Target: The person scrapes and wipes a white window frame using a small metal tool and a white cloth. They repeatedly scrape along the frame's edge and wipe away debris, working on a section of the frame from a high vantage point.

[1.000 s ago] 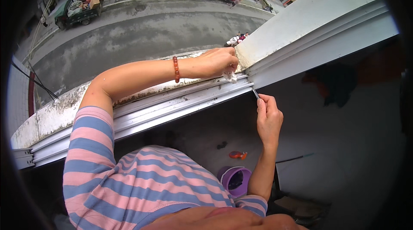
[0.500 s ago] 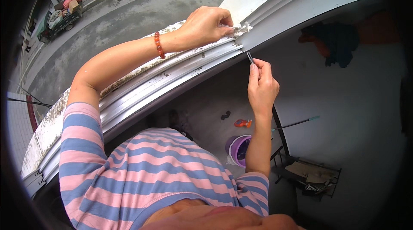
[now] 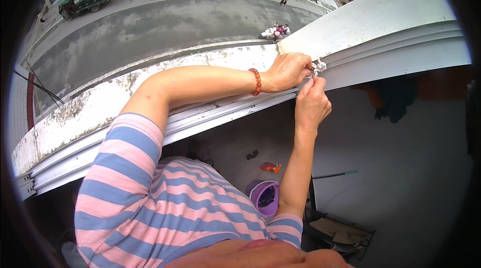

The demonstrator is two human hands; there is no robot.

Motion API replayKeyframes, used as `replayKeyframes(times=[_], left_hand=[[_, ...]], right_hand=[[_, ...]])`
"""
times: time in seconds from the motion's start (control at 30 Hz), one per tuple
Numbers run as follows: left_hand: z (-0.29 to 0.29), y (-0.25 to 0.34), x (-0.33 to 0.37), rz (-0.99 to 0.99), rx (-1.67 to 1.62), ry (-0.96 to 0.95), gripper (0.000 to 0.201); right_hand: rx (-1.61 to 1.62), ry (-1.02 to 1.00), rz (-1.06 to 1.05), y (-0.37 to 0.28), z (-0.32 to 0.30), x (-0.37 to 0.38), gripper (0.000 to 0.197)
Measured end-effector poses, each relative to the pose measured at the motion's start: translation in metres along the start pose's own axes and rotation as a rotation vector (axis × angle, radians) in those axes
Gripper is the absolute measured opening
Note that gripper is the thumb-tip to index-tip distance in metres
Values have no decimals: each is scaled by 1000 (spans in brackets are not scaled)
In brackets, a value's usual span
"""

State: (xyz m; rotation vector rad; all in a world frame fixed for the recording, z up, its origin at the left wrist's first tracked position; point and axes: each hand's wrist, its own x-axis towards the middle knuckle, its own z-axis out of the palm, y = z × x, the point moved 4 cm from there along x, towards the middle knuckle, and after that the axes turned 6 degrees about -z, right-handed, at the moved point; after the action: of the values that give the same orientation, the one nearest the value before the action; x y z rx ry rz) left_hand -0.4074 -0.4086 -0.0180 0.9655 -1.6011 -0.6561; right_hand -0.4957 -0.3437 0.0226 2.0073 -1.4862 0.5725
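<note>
My left hand, with a red bead bracelet at the wrist, is pinched around a crumpled white tissue or rag at the corner of the window track. My right hand is closed just below it, fingertips almost touching the left fingers and the white wad. The slim dark two-pronged tool, like tweezers, that showed in my right fingers half a second ago is now mostly hidden between the hands.
A stained white outer ledge runs beside the track, with the street far below. Indoors, a purple bucket, an orange spray bottle and a dark rack stand or lie on the floor.
My right hand has risen from below the track's inner edge to meet my left hand at the white wad. The view has shifted, showing more of the street.
</note>
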Motion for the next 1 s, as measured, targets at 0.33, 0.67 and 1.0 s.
replayKeyframes(times=[0.33, 0.67, 1.0], left_hand=[[-7, -9, -1, -153, -136, -69, 21], [-9, -8, 6, 12, -13, -112, 10], [3, -22, -3, 45, 109, -179, 9]], right_hand=[[-70, 53, -24, -5, 4, 1, 13], [-267, -175, -31, -12, 13, 11, 12], [-254, -323, -51, -16, 29, 0, 11]])
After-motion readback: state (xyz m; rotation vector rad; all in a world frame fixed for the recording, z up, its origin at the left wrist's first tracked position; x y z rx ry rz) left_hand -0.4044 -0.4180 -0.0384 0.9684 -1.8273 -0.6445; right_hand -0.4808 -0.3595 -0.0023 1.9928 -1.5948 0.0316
